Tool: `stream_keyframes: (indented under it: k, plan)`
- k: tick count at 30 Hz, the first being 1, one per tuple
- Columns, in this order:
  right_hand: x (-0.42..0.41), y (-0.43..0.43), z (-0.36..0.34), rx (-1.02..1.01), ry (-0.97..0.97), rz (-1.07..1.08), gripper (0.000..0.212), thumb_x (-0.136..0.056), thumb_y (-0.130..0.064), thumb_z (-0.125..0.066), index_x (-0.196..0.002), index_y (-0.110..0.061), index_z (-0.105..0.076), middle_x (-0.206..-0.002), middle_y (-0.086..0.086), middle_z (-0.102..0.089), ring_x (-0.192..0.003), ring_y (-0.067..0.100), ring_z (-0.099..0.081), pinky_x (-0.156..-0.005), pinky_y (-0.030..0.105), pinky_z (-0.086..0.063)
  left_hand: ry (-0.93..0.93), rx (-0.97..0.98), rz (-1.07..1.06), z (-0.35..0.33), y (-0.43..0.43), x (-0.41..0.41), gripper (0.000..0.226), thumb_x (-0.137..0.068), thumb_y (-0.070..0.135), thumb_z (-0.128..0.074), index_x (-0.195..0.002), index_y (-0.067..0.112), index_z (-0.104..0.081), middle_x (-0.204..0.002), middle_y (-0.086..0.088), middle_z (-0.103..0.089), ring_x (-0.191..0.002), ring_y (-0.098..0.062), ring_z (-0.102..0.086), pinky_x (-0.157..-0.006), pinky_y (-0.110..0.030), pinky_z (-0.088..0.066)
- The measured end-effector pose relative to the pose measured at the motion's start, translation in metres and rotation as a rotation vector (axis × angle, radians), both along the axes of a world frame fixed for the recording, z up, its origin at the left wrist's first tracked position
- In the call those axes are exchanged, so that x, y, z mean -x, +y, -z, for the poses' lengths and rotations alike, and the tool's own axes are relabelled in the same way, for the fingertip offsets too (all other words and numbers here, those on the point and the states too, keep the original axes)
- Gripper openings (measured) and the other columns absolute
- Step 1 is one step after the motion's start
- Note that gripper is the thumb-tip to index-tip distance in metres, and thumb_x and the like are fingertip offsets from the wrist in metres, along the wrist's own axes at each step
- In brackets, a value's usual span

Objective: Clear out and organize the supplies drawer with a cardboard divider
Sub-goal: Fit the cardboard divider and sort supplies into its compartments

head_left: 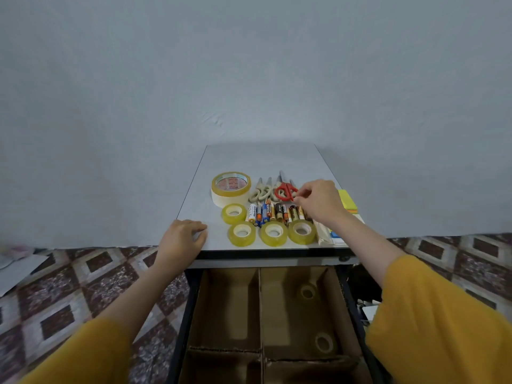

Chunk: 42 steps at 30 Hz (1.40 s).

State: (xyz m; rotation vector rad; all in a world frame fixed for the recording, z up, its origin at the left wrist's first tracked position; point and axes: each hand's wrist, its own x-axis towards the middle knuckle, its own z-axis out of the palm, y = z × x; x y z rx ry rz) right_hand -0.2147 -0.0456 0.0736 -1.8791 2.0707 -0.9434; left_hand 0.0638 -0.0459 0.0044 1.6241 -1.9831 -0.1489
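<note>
Two tape rolls [307, 292] lie in the drawer [185, 317], right of the cardboard divider [260, 300]. On the worktop [263, 162], the right hand [318, 202] pinches the red scissors [284, 191]; the left hand [181, 238] rests loosely curled, empty.

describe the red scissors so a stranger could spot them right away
On the white tabletop above the open drawer, find the back row of supplies, right of the big tape roll. The red scissors lie beyond the batteries, at the fingertips of the right hand. Beside them lie white scissors; only this pair has red handles.
</note>
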Motion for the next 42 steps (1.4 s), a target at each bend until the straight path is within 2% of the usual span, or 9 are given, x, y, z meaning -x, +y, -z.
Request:
stream_keyframes:
  k: [7, 14, 21, 24, 28, 32, 38, 40, 42]
  plan:
    - [-0.021, -0.019, 0.000, -0.124, -0.044, -0.034, 0.007, -0.080, -0.005, -0.067, -0.078, -0.003, -0.074, -0.089, 0.012, -0.071, -0.086, 0.024, -0.063, -0.072, 0.032, -0.051, -0.011, 0.000, -0.013, -0.003, -0.005, -0.001, 0.022, -0.089, 0.018, -0.060, -0.106, 0.009, -0.070, -0.109, -0.006, -0.068, -0.102, -0.021, -0.056, -0.083, -0.025, -0.041]
    - [-0.018, -0.025, -0.010, -0.323, 0.163, -0.245, 0.040, -0.078, -0.018, -0.075, -0.116, -0.012, -0.066, -0.113, 0.004, -0.063, -0.089, 0.013, -0.048, -0.079, 0.026, -0.040, -0.028, -0.004, 0.101, -0.042, -0.025, 0.021, 0.017, -0.087, 0.023, -0.063, -0.094, 0.011, -0.071, -0.101, -0.006, -0.068, -0.093, -0.019, -0.057, -0.080, -0.029, -0.040]
    - [-0.013, -0.030, -0.003, -0.351, 0.302, -0.297, 0.055, -0.078, -0.026, -0.074, -0.130, -0.016, -0.057, -0.102, 0.004, -0.059, -0.089, 0.013, -0.046, -0.075, 0.025, -0.034, -0.135, -0.179, 0.322, -0.066, -0.042, 0.067, 0.047, -0.082, 0.018, -0.068, -0.126, 0.020, -0.053, -0.122, 0.003, -0.060, -0.094, -0.007, -0.048, -0.083, -0.021, -0.038]
    - [-0.011, -0.033, -0.001, -0.357, 0.296, -0.325, 0.057, -0.077, -0.025, -0.076, -0.130, -0.015, -0.057, -0.096, 0.002, -0.056, -0.089, 0.014, -0.047, -0.074, 0.027, -0.035, -0.160, -0.276, 0.369, -0.070, -0.046, 0.079, 0.056, -0.083, 0.012, -0.068, -0.134, 0.018, -0.044, -0.128, -0.002, -0.055, -0.112, -0.015, -0.050, -0.091, -0.025, -0.038]
    - [-0.009, -0.033, -0.001, -0.358, 0.299, -0.352, 0.057, -0.076, -0.026, -0.076, -0.129, -0.015, -0.057, -0.112, 0.007, -0.062, -0.092, 0.016, -0.050, -0.073, 0.025, -0.034, -0.222, -0.371, 0.381, -0.066, -0.051, 0.085, 0.066, -0.081, 0.014, -0.070, -0.138, 0.019, -0.038, -0.135, -0.006, -0.051, -0.122, -0.025, -0.047, -0.099, -0.035, -0.040]
    - [-0.007, -0.031, -0.003, -0.360, 0.309, -0.384, 0.060, -0.077, -0.025, -0.075, -0.133, -0.015, -0.054, -0.087, -0.004, -0.049, -0.088, 0.011, -0.042, -0.055, 0.015, -0.029, -0.223, -0.382, 0.390, -0.065, -0.053, 0.089, 0.065, -0.080, 0.016, -0.072, -0.137, 0.019, -0.040, -0.135, -0.005, -0.052, -0.123, -0.022, -0.046, -0.101, -0.034, -0.038]
    - [-0.008, -0.032, 0.001, -0.338, 0.296, -0.368, 0.060, -0.078, -0.028, -0.074, -0.133, -0.017, -0.053, -0.070, -0.015, -0.035, -0.087, 0.012, -0.042, -0.053, 0.013, -0.026, -0.262, -0.357, 0.396, -0.066, -0.050, 0.091, 0.065, -0.078, 0.016, -0.074, -0.135, 0.018, -0.043, -0.133, -0.005, -0.052, -0.121, -0.022, -0.048, -0.096, -0.031, -0.039]
    - [-0.008, -0.032, 0.002, -0.328, 0.295, -0.366, 0.059, -0.078, -0.028, -0.074, -0.132, -0.018, -0.053, -0.074, -0.014, -0.042, -0.087, 0.015, -0.045, -0.055, 0.017, -0.029, -0.253, -0.356, 0.395, -0.065, -0.050, 0.091, 0.064, -0.077, 0.017, -0.075, -0.133, 0.019, -0.045, -0.133, -0.006, -0.052, -0.121, -0.022, -0.048, -0.098, -0.032, -0.041]
    - [-0.008, -0.031, 0.002, -0.312, 0.287, -0.356, 0.060, -0.077, -0.028, -0.075, -0.132, -0.019, -0.052, -0.101, -0.004, -0.060, -0.099, 0.021, -0.051, -0.067, 0.022, -0.035, -0.231, -0.351, 0.403, -0.065, -0.050, 0.090, 0.062, -0.078, 0.015, -0.074, -0.133, 0.019, -0.045, -0.133, -0.005, -0.052, -0.122, -0.021, -0.047, -0.097, -0.030, -0.040]
